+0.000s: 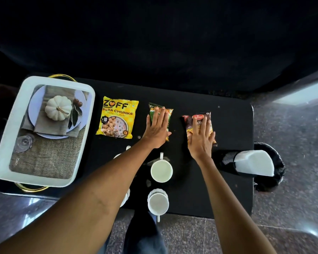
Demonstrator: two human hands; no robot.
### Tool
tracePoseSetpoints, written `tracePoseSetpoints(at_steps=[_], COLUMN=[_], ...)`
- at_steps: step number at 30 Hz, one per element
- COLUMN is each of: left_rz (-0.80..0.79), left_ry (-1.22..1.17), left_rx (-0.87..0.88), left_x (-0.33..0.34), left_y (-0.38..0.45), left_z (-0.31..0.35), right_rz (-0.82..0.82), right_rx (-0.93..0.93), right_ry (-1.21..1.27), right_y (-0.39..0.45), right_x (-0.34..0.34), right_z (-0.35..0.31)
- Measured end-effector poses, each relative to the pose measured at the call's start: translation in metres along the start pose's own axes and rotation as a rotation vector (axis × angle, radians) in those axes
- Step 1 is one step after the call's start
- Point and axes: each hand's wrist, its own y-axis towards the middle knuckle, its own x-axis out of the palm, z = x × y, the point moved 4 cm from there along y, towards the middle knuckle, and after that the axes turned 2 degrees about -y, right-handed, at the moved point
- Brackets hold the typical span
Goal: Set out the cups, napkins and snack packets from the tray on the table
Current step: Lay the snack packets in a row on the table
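On the black table [228,189] three snack packets lie in a row. The yellow soya chunks packet [117,117] lies free at the left. My left hand [157,128] rests flat, fingers spread, on the green packet [170,114] in the middle. My right hand [201,138] presses flat on the brown packet [188,119] at the right. Two white cups [161,171] [157,202] stand nearer to me; further white cups [125,197] are partly hidden under my left forearm. White napkins [254,163] sit in a black mesh holder [226,158] at the table's right edge.
The white tray [6,136] with gold handles sits at the table's left end; its printed base shows a pumpkin picture and nothing lies in it. A black bin [270,180] stands on the floor beyond the right edge. The near table edge is close to my legs.
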Motion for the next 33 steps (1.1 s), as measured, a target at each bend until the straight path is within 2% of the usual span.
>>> tracePoseSetpoints(at_steps=[8,12,17,22,26,33], left_rz=[0.017,0.025,0.006,-0.002,-0.019,-0.002], left_ry=[0.026,0.035,0.018,-0.002,-0.013,-0.021], left_rx=[-0.001,-0.003,-0.002,0.008,0.002,0.013], left_x=[0.002,0.003,0.001,0.0,0.002,0.0], left_y=[-0.002,-0.002,-0.001,-0.001,-0.001,0.0], left_z=[0.0,0.001,-0.001,-0.002,-0.003,-0.003], right_rz=[0.07,0.049,0.03,0.129,0.09,0.068], right_rx=[0.18,0.262,0.166,0.131,0.064,0.092], right_ry=[0.027,0.097,-0.056,0.042,-0.007,-0.074], right_y=[0.018,0.029,0.018,0.012,0.012,0.017], right_x=[0.006,0.005,0.004,0.001,0.012,0.014], right_z=[0.0,-0.008,-0.009,-0.002,0.003,0.002])
